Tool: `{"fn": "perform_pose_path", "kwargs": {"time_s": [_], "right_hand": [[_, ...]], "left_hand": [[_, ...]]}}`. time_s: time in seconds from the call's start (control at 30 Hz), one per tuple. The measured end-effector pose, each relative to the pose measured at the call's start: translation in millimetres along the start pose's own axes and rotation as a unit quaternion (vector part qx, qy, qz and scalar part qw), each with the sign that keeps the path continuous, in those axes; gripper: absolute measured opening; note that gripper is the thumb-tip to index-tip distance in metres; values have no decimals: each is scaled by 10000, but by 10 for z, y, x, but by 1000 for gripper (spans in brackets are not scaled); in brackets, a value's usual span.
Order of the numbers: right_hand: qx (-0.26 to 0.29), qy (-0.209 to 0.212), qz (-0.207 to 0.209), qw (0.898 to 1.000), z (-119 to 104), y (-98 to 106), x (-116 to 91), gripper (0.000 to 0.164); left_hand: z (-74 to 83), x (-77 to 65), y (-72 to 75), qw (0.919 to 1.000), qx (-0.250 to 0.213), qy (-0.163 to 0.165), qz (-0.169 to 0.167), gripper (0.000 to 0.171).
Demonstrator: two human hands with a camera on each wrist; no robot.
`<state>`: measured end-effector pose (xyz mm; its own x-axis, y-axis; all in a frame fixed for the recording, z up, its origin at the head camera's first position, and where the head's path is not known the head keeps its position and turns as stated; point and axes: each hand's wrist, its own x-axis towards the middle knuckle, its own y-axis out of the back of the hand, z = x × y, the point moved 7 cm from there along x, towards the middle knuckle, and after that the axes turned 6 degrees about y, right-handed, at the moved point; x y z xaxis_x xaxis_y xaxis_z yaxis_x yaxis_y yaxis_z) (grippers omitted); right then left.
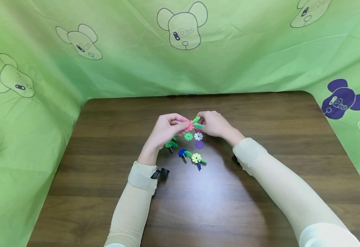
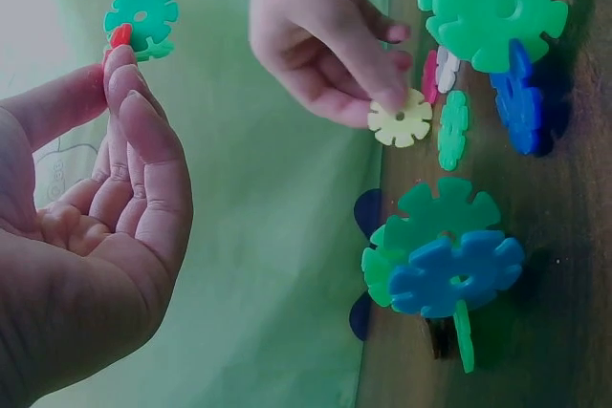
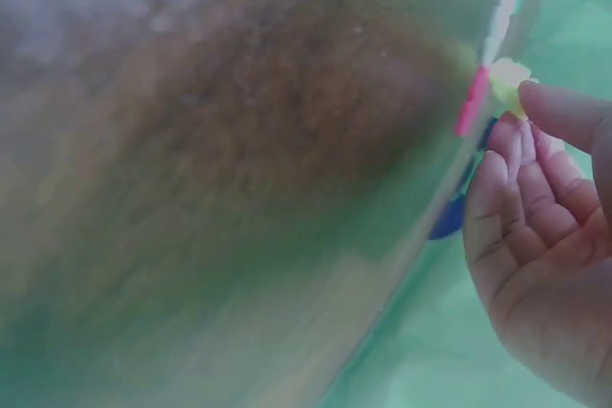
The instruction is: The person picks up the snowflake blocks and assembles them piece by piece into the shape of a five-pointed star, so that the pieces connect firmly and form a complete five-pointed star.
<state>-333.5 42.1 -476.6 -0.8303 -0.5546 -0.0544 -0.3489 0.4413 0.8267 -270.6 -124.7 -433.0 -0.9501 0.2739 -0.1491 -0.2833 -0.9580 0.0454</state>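
My left hand [image 1: 167, 128] pinches a red notched plastic disc [image 1: 190, 125] between thumb and fingers, above the table. Green notched discs [image 2: 141, 14] are slotted onto that red one and stick out on its far side. Close by on the right, my right hand [image 1: 214, 123] holds a pale yellow notched disc [image 2: 400, 123] by its edge, thumb against fingertips. In the right wrist view the yellow disc [image 3: 509, 83] shows at the fingertips, apart from the red one. Below the hands lie a loose green disc [image 1: 188, 136], a white disc [image 1: 198, 136], a purple disc [image 1: 199, 144] and a pink disc [image 1: 199, 130].
Nearer me on the brown wooden table [image 1: 211, 209] stands a joined blue, green and yellow disc chain [image 1: 196, 157]. Another joined cluster of green and blue discs [image 1: 171, 144] is beside my left wrist. A green printed cloth [image 1: 130, 75] hangs behind the table and along its sides.
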Motion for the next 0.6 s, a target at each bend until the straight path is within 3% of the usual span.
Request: {"fn": "perform_pose_path", "kwargs": {"time_s": [0.27,0.6], "right_hand": [[973,142,766,9922,-53,246,-257,17],[2075,204,1630,9643,-159,572,-621,19]], "left_hand": [[5,-10,-21,10000,-2,40,11,14],[-5,-7,-53,9999,120,102,48,14]]}}
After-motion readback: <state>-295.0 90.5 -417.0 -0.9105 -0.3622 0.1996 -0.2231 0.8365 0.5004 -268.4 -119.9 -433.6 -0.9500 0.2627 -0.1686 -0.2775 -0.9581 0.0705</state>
